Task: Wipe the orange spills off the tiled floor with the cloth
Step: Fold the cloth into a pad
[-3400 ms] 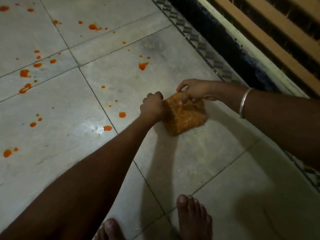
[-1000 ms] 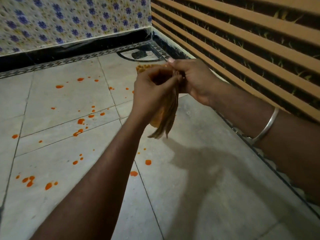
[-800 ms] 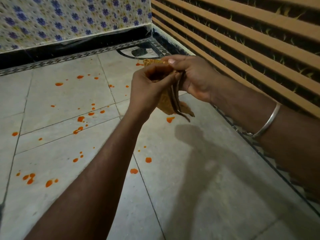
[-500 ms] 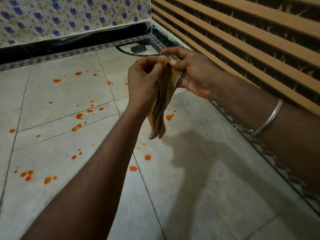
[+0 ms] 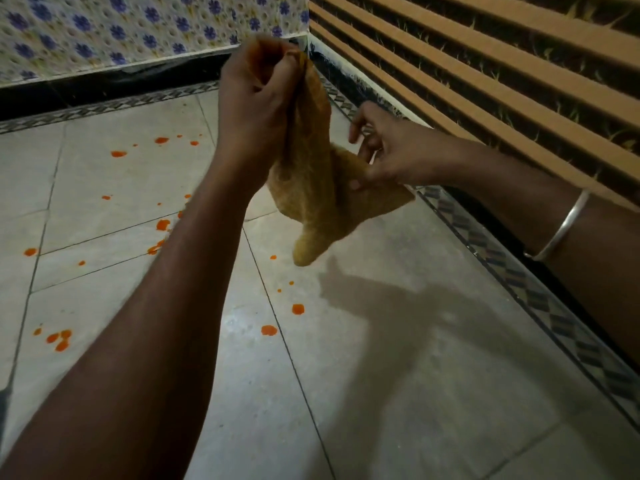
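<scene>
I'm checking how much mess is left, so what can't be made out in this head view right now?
Head view only:
1. Some orange spills: hidden behind the left forearm.
2. The top of the cloth in the left hand: motion-blurred, so the grip there is unclear.
3. The cloth's far face: turned away, partly covered by the right hand pinching its edge.
4. The floor further left: cut off by the frame edge.

A flowered wall, white tiles printed with blue blooms, runs across the top left. Along the wall's foot lies a black skirting, then a grey diamond-patterned border strip. At the wall's right end a slatted wooden panel meets it in a corner.
</scene>
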